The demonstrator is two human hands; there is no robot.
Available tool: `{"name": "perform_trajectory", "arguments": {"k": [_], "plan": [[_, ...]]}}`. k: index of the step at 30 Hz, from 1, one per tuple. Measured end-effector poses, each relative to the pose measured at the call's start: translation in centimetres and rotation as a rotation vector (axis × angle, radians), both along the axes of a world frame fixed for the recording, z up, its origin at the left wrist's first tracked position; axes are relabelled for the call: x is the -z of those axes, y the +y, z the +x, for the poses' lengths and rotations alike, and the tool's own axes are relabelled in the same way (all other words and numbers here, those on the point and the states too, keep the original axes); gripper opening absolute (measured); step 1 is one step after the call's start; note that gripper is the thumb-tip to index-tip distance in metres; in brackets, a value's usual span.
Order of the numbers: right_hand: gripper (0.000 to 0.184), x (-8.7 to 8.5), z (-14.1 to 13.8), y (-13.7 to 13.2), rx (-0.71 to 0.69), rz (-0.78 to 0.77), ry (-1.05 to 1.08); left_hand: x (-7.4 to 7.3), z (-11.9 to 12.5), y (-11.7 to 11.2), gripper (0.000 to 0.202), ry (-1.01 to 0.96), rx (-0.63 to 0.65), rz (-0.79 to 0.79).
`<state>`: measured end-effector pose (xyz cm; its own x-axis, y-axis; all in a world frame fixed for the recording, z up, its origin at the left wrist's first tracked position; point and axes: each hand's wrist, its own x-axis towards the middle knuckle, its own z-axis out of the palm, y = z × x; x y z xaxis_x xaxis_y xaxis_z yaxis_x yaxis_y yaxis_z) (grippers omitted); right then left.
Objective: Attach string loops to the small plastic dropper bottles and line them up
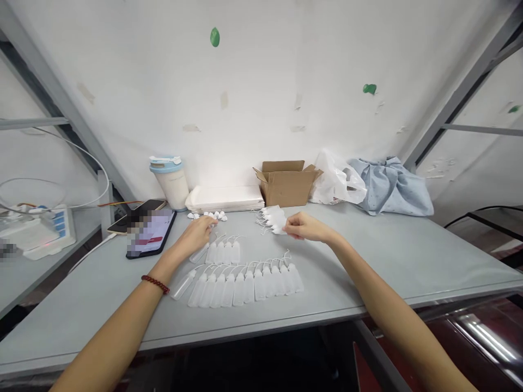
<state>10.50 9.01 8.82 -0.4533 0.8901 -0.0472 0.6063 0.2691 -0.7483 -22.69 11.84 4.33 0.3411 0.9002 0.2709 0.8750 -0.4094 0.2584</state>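
Observation:
Two rows of small clear squeeze bottles with thin tubes lie flat on the grey table. My left hand reaches to the far row, its fingers closed round the top of one small bottle at that row's left end. My right hand pinches the edge of a pile of small white tags with strings just beyond the bottles. A few small white caps lie scattered behind my left hand.
A tablet and a phone lie at the left. At the back stand a white cup with a blue lid, a stack of white trays, an open cardboard box, a plastic bag and a blue cloth bundle.

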Motion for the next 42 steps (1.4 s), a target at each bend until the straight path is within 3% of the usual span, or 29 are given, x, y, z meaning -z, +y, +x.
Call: {"name": "perform_trajectory", "arguments": {"k": [6, 12, 26, 31, 33, 37, 42], "plan": [[0.034, -1.6, 0.0, -1.9, -0.423, -0.545, -0.283, -0.4, 0.1, -0.3, 0.036, 0.092, -0.023, -0.015], [0.038, -1.4, -0.6, -2.1, -0.494, -0.657, -0.432, -0.9, 0.2, -0.7, 0.028, 0.058, -0.016, -0.036], [0.035, -0.7, -1.2, -1.9, -0.413, -0.691, -0.537, -1.7, 0.5, -1.2, 0.022, -0.052, -0.014, -0.176], [0.033, -0.7, -0.9, -1.8, -0.404, -0.663, -0.497, -2.3, 0.9, -1.6, 0.027, -0.140, -0.083, -0.103], [0.032, -1.1, -0.6, -1.7, -0.396, -0.614, -0.403, -3.1, 1.3, -2.2, 0.029, -0.316, -0.062, -0.150], [0.027, -1.4, -0.5, -1.9, -0.363, -0.441, -0.012, -4.9, 2.9, -4.0, 0.028, -0.700, 0.073, -0.415], [0.019, -0.3, -2.2, -2.5, -0.309, -0.292, 0.303, -5.5, 5.4, -6.1, 0.027, -0.750, 0.195, -0.560]]}}
